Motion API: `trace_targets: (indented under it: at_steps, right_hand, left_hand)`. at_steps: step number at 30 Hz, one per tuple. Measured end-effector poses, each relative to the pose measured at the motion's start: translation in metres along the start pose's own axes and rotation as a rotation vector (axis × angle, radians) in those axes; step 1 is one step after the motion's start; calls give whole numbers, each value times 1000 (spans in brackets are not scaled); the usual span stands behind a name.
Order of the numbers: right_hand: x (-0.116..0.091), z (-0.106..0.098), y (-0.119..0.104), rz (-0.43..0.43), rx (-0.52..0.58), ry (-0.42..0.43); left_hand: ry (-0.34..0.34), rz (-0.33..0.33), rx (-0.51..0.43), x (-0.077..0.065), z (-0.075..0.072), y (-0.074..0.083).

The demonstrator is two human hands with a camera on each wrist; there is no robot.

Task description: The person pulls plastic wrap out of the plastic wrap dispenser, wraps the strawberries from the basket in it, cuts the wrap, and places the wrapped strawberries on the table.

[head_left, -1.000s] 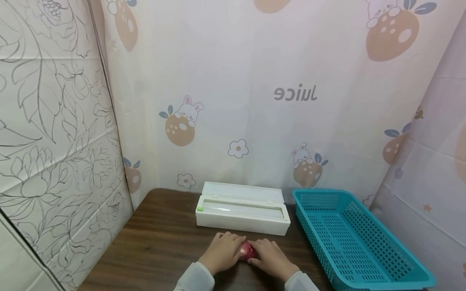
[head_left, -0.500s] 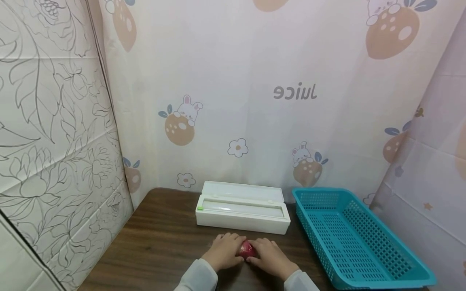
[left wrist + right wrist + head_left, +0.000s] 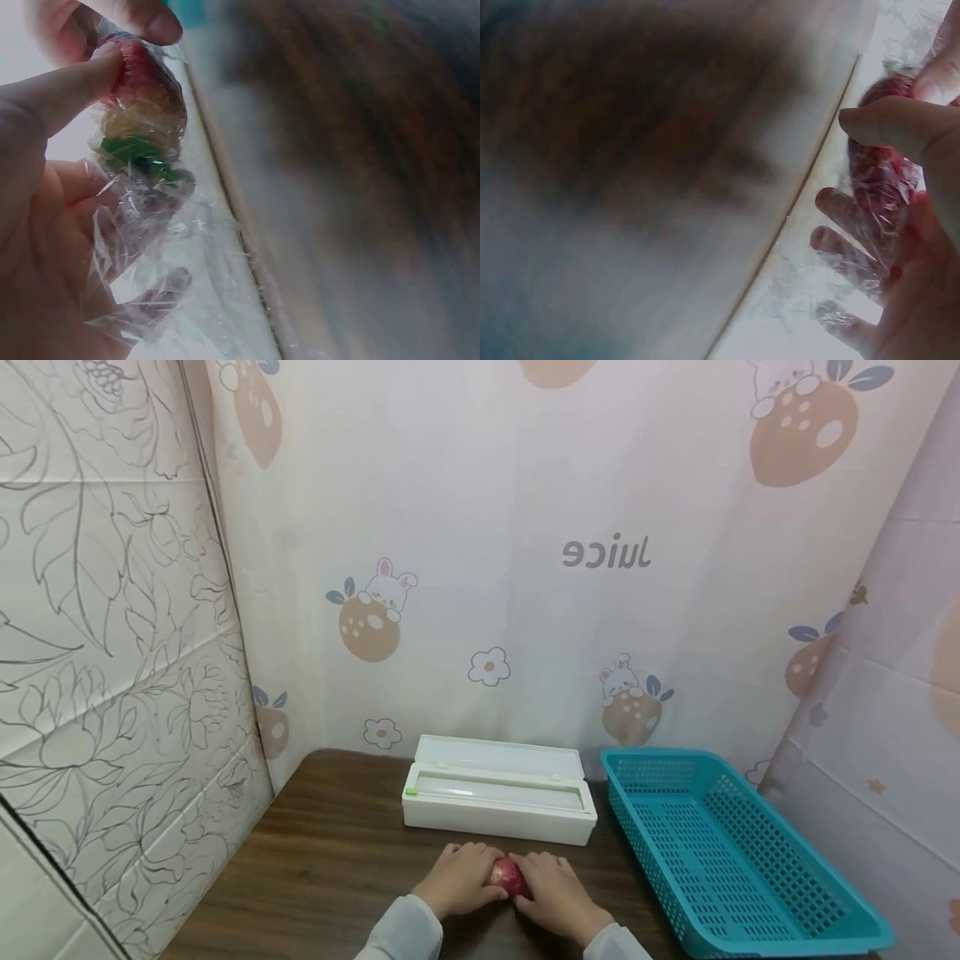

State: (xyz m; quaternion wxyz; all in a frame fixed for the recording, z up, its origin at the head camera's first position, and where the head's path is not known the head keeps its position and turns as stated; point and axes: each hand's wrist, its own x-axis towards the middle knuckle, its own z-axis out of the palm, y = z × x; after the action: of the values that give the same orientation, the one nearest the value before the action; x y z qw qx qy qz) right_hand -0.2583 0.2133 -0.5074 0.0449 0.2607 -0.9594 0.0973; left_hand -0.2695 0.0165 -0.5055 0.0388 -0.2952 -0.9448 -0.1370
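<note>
Both hands hold a red fruit point(image 3: 507, 876) between them, low over the front of the table. Clear cling film point(image 3: 139, 247) is wrapped around it, with loose crinkled film trailing off over the fingers. In the left wrist view the fruit shows a yellowish band and a green end. My left hand point(image 3: 459, 881) grips its left side, thumb pressed on the wrapped surface. From the right, my right hand point(image 3: 557, 891) holds it with thumb and fingers; the right wrist view shows film point(image 3: 851, 274) spread across those fingers. The palms hide part of the fruit.
Behind the hands stands a white cling film dispenser point(image 3: 498, 821) with its lid raised and a small green slider at the left. A teal plastic basket point(image 3: 648, 868) sits to the right on the dark wooden table point(image 3: 315, 852). Patterned curtains point(image 3: 450, 527) enclose the back and sides.
The fruit has turned slightly between the fingers, and a paler patch shows on its left side now. Both hands stay in nearly the same place, with small thumb and finger shifts.
</note>
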Motion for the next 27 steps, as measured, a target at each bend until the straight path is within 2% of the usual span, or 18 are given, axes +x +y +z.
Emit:
trace_targets:
  at_steps: [3, 7, 13, 17, 20, 27]
  right_hand:
    - [1, -5, -2, 6, -37, 69]
    - [0, -12, -3, -34, -107, 207]
    - [-2, -21, -1, -94, -167, 366]
    - [-2, -26, 0, -94, -189, 426]
    - [-2, -29, 1, -65, -205, 455]
    - [-3, -38, 3, -37, -205, 493]
  left_hand:
    - [48, 12, -69, -2, -8, 1]
    - [122, 48, -138, -4, -21, 1]
    - [210, 90, -187, -7, -34, -1]
    - [288, 122, -175, -8, -39, -2]
    - [337, 121, -169, -8, -42, 0]
    - [365, 89, -208, -9, -53, 4]
